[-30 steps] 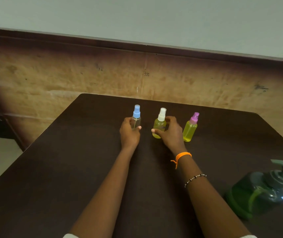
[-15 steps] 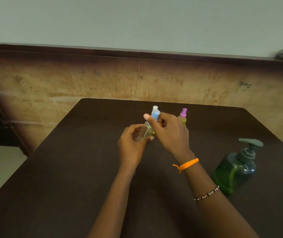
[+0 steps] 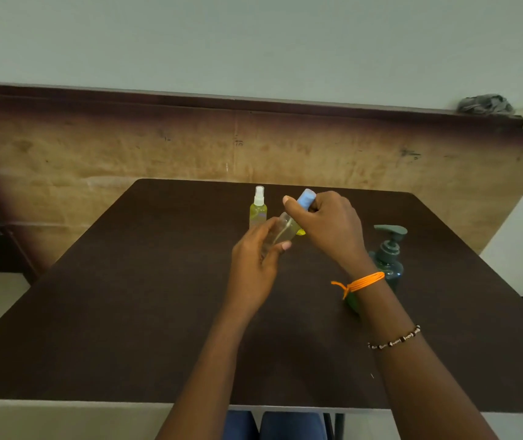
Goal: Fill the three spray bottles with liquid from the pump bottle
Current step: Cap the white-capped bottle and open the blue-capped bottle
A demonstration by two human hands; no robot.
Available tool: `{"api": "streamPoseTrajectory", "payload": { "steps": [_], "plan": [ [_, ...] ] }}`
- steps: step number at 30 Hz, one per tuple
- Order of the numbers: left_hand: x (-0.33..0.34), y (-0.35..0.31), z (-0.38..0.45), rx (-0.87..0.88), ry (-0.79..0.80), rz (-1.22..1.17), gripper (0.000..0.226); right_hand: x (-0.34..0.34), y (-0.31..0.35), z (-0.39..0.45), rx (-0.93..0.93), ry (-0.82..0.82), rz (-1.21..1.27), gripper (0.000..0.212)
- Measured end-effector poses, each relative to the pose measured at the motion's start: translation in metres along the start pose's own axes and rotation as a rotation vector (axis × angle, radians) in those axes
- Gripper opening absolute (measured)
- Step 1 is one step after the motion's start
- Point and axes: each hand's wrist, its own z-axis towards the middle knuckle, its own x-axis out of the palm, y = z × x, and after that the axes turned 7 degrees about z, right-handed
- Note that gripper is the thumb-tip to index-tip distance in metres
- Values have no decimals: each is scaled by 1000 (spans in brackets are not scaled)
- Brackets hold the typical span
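A dark table (image 3: 127, 312) stands before a worn wooden panel (image 3: 95, 160).

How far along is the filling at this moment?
The white-capped spray bottle stands yellow-filled. The blue-capped spray bottle looks clear; the left hand holds its body, the right hand grips its cap. The third bottle is mostly hidden. The pump bottle stands unused.

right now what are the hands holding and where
Both hold the blue-capped spray bottle: left hand grips its clear body, right hand pinches the blue cap.

Dark brown table (image 3: 127, 312) before a worn wooden panel (image 3: 95, 160), pale wall (image 3: 253, 42) above.
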Motion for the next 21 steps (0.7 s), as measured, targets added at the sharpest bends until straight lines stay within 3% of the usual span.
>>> {"api": "streamPoseTrajectory", "payload": {
  "steps": [4, 8, 10, 13, 17, 21],
  "plan": [
    [0, -6, 1, -43, 153, -156, 37, -13, -9, 6, -44, 63, 131, 54],
    [0, -15, -6, -185, 331, -596, 33, -36, -11, 7, -163, 293, 284, 60],
    [2, -18, -9, -246, 353, -713, 38, -51, -10, 7, -190, 434, 321, 46],
    [6, -17, -9, -271, 341, -709, 28, -70, -10, 10, -196, 547, 374, 6],
    [10, -15, -9, -261, 326, -613, 18, -71, -14, 17, -176, 502, 329, 39],
    [12, -16, -10, -264, 297, -573, 21, -74, -19, 23, -208, 581, 328, 11]
  ]
}}
